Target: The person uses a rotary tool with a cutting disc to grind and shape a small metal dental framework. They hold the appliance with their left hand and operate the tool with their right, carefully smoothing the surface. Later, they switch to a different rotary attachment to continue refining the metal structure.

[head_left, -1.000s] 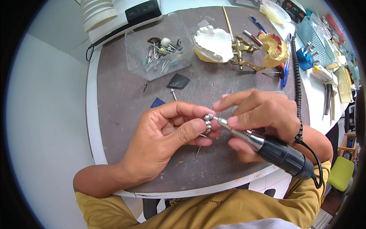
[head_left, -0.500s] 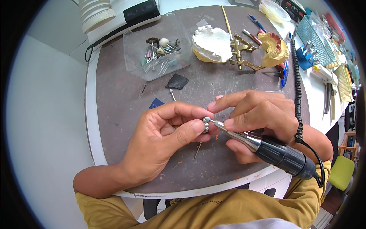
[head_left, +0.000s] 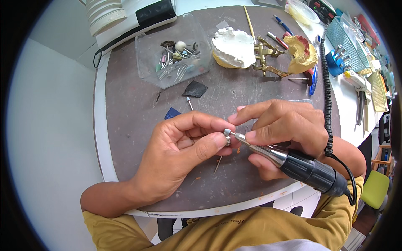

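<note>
Between the thumb and forefinger of my left hand (head_left: 180,146) is pinched a small silvery metal dental piece (head_left: 228,141), which looks like a crown or bridge; my fingers cover part of it. My right hand (head_left: 284,129) grips a rotary handpiece (head_left: 307,169) with a steel nose and black body. The handpiece's small pale bur (head_left: 227,131) meets the metal piece at my left fingertips. A thin metal shank (head_left: 217,164) lies on the table below my left fingers. Beyond them rest a blue-tipped bur (head_left: 189,103), a dark blue scrap (head_left: 172,113) and a black square sheet (head_left: 194,89).
A clear plastic box (head_left: 146,69) of assorted burs stands at the back left. Behind my hands is a white plaster dental model (head_left: 232,48) on a brass articulator (head_left: 263,56), beside a yellow model (head_left: 302,54). The handpiece's coiled cord (head_left: 327,96) runs down the right side.
The metal piece has turned slightly between my left fingers, and the bur's position on it has shifted a little. Both hands otherwise stay where they were.
</note>
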Demonstrator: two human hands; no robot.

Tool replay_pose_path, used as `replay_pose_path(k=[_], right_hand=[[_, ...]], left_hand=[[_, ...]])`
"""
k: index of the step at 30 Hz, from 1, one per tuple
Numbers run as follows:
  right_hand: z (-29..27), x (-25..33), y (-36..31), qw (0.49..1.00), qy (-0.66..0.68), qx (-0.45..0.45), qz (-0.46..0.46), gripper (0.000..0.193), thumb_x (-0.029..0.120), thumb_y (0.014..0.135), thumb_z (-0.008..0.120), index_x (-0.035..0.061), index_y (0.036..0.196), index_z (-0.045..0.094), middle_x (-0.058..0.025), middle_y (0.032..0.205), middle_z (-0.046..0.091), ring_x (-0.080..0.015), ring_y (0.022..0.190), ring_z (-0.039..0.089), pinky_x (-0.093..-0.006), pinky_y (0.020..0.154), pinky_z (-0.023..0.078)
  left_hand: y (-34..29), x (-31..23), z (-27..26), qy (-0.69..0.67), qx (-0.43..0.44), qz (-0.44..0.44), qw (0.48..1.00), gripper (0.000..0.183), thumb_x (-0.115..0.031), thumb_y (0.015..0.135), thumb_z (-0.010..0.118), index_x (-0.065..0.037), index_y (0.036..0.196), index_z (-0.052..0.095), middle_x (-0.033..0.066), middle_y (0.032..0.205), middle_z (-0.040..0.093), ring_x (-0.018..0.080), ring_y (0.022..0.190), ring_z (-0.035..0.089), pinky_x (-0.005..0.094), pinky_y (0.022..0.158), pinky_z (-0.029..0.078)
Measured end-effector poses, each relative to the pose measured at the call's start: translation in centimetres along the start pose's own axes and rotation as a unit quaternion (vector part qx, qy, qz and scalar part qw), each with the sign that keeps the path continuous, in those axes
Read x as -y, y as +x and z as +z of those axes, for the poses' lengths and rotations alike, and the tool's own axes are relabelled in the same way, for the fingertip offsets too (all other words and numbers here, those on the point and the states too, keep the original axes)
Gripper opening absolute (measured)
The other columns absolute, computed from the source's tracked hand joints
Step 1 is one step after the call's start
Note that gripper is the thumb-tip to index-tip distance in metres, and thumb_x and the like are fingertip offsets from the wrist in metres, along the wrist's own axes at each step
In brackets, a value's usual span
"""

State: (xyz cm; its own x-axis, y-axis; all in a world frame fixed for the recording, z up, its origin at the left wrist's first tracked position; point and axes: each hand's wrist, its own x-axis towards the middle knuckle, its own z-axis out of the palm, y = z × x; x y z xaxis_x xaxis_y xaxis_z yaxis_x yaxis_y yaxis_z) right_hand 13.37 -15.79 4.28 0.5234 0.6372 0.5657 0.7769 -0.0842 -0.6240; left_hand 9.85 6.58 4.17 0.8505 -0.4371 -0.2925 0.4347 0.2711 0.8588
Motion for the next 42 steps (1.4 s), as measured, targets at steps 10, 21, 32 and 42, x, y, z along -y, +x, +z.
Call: replay_pose_path(k=[10,21,32,42], right_hand=[[-0.1,0.2,0.1,1.0,0.001,0.006,0.003,0.031,0.003,0.072,0.078,0.0048,0.096,0.059,-0.0097,0.078,0.061,-0.0355,0.092,0.069,-0.0436,0.078,0.058],[0.0,-0.1,0.1,1.0,-0.005,-0.014,-0.009,0.031,0.002,0.072,0.078,0.0027,0.096,0.059,-0.011,0.078,0.061,-0.0361,0.093,0.069,-0.0437,0.078,0.058],[0.1,-0.9,-0.1,0.999,-0.005,-0.023,-0.034,0.029,0.001,0.073,0.073,-0.0005,0.097,0.058,-0.0126,0.077,0.059,-0.0376,0.093,0.068,-0.0415,0.077,0.057],[0.0,-1.0,-0.1,0.999,-0.003,-0.022,-0.037,0.028,0.001,0.072,0.073,0.0001,0.096,0.058,-0.0118,0.077,0.059,-0.0388,0.096,0.067,-0.041,0.077,0.057]], left_hand=[[0.0,0.2,0.0,0.002,-0.006,0.009,1.0,0.019,-0.007,0.092,0.059,0.001,0.109,0.058,0.013,0.103,0.065,0.0175,0.098,0.064,0.0335,0.088,0.054],[0.0,0.0,0.3,-0.001,-0.01,0.0,1.0,0.021,-0.01,0.095,0.056,0.002,0.112,0.057,0.0145,0.103,0.065,0.0199,0.094,0.066,0.0317,0.083,0.058],[0.1,0.1,0.2,-0.025,-0.031,0.012,0.999,0.029,-0.012,0.096,0.055,0.003,0.121,0.054,0.0153,0.102,0.065,0.0235,0.096,0.067,0.0316,0.085,0.058],[0.0,0.1,0.4,-0.017,-0.04,0.02,0.999,0.031,-0.006,0.094,0.057,0.004,0.123,0.054,0.0165,0.104,0.065,0.0237,0.094,0.068,0.0282,0.081,0.058]])
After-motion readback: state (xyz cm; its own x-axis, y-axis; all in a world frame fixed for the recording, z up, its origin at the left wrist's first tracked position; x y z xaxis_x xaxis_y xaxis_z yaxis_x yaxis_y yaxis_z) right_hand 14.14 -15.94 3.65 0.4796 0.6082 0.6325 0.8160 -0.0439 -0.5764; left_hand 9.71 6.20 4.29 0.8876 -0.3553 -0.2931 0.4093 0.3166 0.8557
